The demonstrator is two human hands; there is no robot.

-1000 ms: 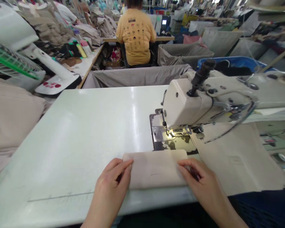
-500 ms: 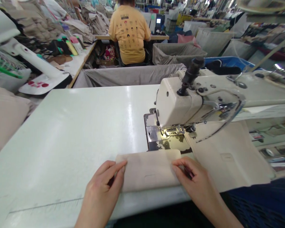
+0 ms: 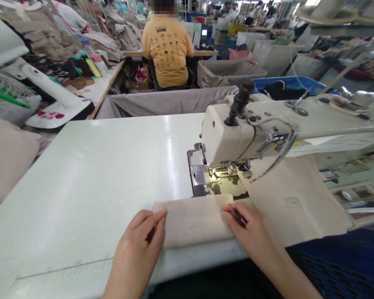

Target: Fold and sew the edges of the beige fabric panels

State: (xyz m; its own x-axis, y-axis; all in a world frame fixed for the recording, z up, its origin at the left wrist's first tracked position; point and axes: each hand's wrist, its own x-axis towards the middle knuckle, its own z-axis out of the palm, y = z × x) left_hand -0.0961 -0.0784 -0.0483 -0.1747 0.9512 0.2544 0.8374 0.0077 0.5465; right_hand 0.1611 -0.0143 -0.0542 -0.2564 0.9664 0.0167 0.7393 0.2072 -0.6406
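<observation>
My left hand [image 3: 140, 236] pinches the left edge of a folded beige cloth [image 3: 177, 220] between thumb and forefinger, and my right hand [image 3: 249, 226] pinches its right edge the same way, a slim dark pointed tool [image 3: 240, 219] lodged in the curl of those fingers. The cloth lies flat near the front edge of the pale tabletop [image 3: 112, 178], a small rectangular outline showing on its face toward me. Its far edge sits just in front of the worn metal plate [image 3: 202, 190] under the lit needle area of the sewing machine [image 3: 229, 137]. To the right of my right hand, a larger beige piece [image 3: 311, 220] spreads out, with a similar small rectangle on it. Ruler marks [image 3: 65, 268] run along the table to the left of my left hand. Beyond the far edge stands a cloth-lined bin [image 3: 171, 101], and past it a person in a yellow shirt [image 3: 166, 54] sits facing away.
</observation>
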